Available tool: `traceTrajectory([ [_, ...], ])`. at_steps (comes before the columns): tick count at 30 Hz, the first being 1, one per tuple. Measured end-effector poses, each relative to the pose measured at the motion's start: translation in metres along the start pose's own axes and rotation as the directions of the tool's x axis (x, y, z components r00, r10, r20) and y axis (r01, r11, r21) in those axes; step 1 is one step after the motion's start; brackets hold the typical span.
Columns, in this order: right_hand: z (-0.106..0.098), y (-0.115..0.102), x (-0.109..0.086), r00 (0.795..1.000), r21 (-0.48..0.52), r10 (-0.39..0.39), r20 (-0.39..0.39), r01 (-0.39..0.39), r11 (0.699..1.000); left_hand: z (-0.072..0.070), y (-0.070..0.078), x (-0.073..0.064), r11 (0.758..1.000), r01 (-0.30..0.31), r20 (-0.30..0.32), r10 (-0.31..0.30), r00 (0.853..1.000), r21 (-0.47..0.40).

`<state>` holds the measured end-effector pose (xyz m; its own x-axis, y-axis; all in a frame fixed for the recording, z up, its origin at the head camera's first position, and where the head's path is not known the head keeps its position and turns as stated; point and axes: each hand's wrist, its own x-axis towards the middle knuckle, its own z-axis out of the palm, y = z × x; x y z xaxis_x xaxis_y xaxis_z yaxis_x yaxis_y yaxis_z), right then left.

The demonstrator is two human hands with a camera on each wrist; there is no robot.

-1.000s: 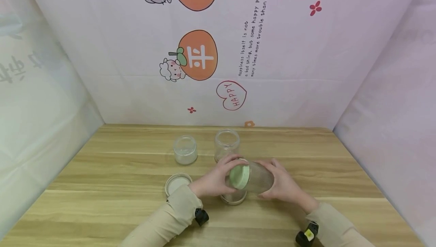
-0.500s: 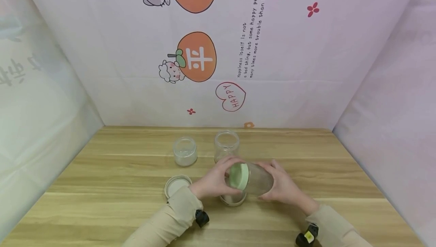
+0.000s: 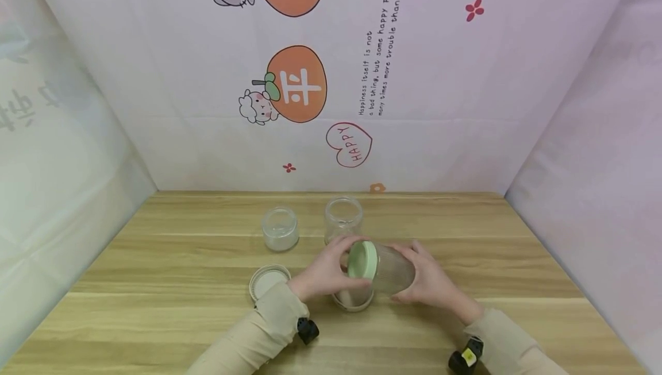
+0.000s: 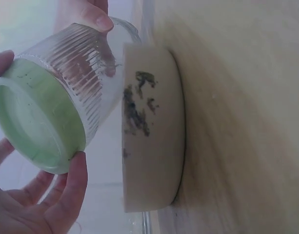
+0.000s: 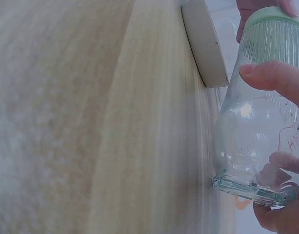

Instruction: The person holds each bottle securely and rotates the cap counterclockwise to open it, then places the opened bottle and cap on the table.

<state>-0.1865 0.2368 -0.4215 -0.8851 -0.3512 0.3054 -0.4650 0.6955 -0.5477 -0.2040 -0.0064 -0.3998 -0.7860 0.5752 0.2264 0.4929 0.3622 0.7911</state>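
Observation:
A ribbed clear glass jar (image 3: 394,270) with a pale green lid (image 3: 364,261) is held tilted on its side above the table, the lid towards the left. My left hand (image 3: 327,269) grips the lid by its rim, thumb on one side and fingers on the other, as the left wrist view shows. My right hand (image 3: 431,277) holds the glass body near its base; in the right wrist view the thumb presses along the ribbed side (image 5: 276,80). Below the jar a beige lid (image 4: 154,131) with dark marks lies on the table, partly hidden in the head view.
A short glass jar (image 3: 280,230) and a taller open glass jar (image 3: 343,217) stand towards the back of the wooden table (image 3: 155,283). Left of my left hand lies another lid (image 3: 269,280), inside up, partly covered by the sleeve. A printed cloth (image 3: 439,105) hangs behind.
My left fingers have shifted slightly round the green lid, and the lid's top faces a little differently. The right hand keeps its hold on the glass, almost unmoved.

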Motion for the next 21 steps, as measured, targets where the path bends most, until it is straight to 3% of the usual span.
traceTrajectory([
  [9,-0.0019,-0.0009,0.0005,1.0,0.004,0.013,0.022,-0.013,1.0,0.0015,0.0022,-0.0003,0.994,0.1,-0.022,-0.099,0.995,0.054],
  [17,-0.0005,0.0003,0.0001,1.0,-0.001,-0.006,0.005,0.006,1.0,0.0023,-0.0024,0.0005,0.991,0.129,0.002,-0.129,0.992,0.042],
  [21,-0.0001,0.0017,0.0005,1.0,-0.008,-0.014,0.001,0.014,1.0,0.0027,-0.0045,-0.0013,0.994,0.112,0.024,-0.112,0.993,0.002],
])
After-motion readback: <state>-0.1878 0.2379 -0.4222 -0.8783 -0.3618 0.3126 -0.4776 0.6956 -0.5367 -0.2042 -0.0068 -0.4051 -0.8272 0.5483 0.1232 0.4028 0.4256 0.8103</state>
